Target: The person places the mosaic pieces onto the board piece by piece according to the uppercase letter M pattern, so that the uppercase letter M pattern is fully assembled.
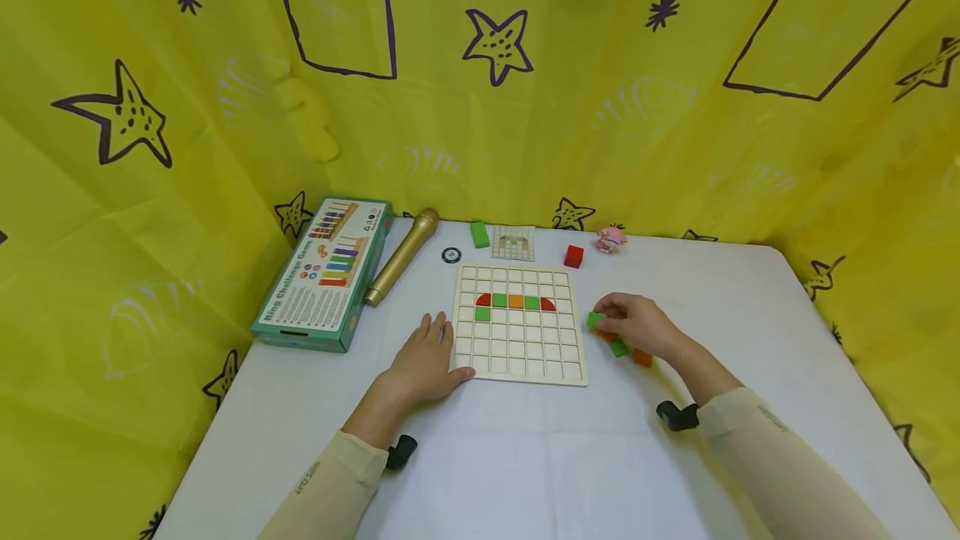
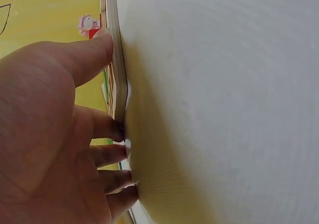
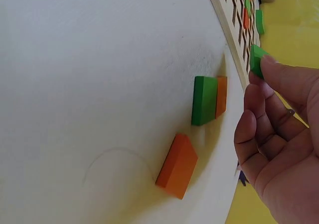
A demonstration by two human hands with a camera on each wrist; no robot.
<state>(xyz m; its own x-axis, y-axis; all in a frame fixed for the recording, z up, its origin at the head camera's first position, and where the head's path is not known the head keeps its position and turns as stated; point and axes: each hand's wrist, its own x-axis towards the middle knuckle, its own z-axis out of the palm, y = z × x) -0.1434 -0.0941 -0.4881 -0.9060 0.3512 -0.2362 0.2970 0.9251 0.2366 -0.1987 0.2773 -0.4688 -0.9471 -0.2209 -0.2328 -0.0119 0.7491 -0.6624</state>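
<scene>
A wooden grid board (image 1: 525,352) lies flat on the white table. Set in its upper cells is a row of colored pieces: red quarter-rounds at both ends, with green and orange squares between, and one more green square (image 1: 482,314) below on the left. My left hand (image 1: 424,361) rests at the board's left edge, fingers extended, thumb on the near corner. Right of the board, my right hand (image 1: 636,325) pinches a green square block (image 3: 256,60) between thumb and fingers. Below it on the table are another green block (image 3: 203,100), an orange block touching it, and a separate orange block (image 3: 179,165).
Behind the board lie a pattern card (image 1: 513,243), a green block (image 1: 480,234), a round black-and-white token (image 1: 451,255), a red cube (image 1: 573,256) and a pink figurine (image 1: 611,239). Leftward are a gold microphone (image 1: 402,258) and a Ring Challenge Game box (image 1: 322,269). Yellow curtains surround the table.
</scene>
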